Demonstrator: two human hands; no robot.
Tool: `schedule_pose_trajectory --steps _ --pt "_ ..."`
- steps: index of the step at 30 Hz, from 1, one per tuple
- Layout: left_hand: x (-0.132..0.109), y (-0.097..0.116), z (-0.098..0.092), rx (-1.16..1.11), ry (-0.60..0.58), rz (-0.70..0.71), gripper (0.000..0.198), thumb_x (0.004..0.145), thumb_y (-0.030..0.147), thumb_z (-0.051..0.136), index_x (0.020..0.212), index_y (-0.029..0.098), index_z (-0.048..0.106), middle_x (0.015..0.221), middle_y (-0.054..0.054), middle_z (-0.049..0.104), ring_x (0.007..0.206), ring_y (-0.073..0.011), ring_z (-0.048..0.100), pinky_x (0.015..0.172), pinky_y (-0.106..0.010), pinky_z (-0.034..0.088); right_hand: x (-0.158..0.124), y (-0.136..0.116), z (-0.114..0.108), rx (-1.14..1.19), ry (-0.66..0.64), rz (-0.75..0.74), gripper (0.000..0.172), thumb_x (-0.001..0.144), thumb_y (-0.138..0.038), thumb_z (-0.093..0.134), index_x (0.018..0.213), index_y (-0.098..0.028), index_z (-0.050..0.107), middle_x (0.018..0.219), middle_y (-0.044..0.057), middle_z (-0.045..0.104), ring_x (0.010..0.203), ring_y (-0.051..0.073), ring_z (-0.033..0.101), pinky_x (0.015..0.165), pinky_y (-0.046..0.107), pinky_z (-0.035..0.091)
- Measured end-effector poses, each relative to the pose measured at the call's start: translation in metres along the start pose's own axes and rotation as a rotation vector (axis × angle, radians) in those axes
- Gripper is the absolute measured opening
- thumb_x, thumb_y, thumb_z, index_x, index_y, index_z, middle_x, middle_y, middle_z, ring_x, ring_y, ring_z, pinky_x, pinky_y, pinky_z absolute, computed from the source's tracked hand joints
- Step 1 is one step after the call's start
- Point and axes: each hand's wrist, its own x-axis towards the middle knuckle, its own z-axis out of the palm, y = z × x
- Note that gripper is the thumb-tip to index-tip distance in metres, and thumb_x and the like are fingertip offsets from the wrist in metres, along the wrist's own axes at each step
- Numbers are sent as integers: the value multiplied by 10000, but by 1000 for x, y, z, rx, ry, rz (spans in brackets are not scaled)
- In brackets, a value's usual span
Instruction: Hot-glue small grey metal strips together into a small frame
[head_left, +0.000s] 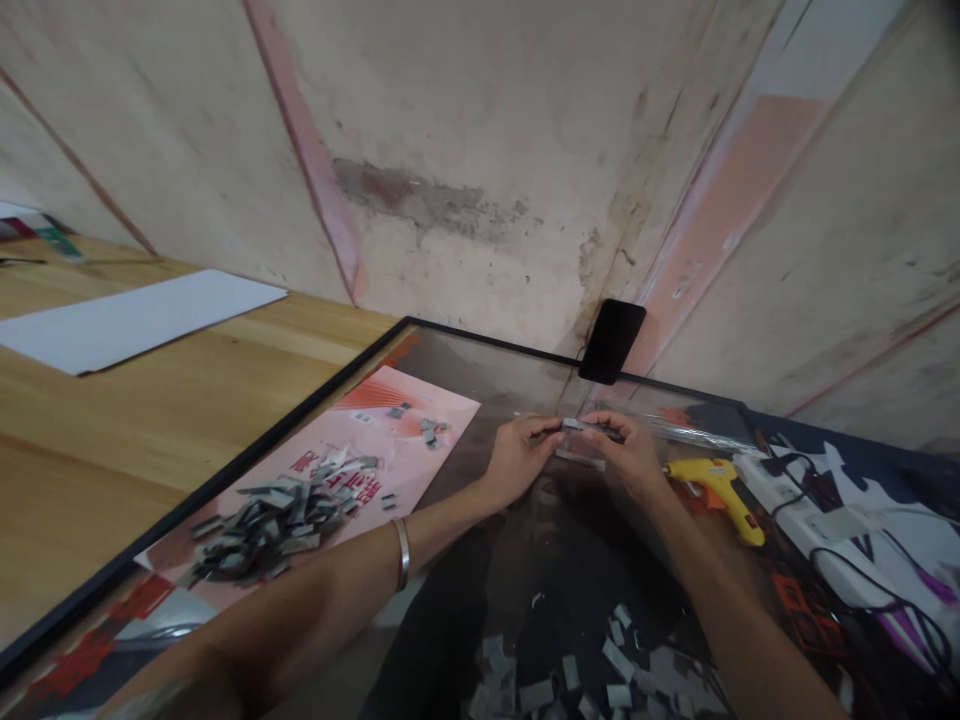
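Observation:
Over the glass tabletop, my left hand (523, 455) pinches a small grey rectangular piece (572, 424) between thumb and fingertips. My right hand (630, 455) meets it from the other side, fingers closed on a thin dark strip (611, 434) whose kind I cannot make out. Just below the fingertips lies a clear narrow strip (581, 460) on the glass. Left of my left forearm, a heap of similar small grey pieces (281, 515) rests on a pink printed sheet (442, 405). More loose grey pieces (619, 660) are at the bottom, close to my body.
A yellow hot glue gun (716, 485) lies right of my right hand, beside white power strips (795, 510) with tangled cables. A black phone (613, 340) leans on the wall at the table's dark back edge. White board (142, 315) lies on the wooden surface at left.

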Motion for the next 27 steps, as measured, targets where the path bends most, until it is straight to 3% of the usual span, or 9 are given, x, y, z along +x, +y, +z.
schedule_pose_trajectory --steps 27 --pt "0 4 -1 7 1 -14 190 815 222 631 978 176 717 925 -65 710 840 -167 638 765 -281 509 -1 -2 0 -4 11 -8 247 741 -364 682 914 -187 680 862 34 675 762 169 586 711 289 441"
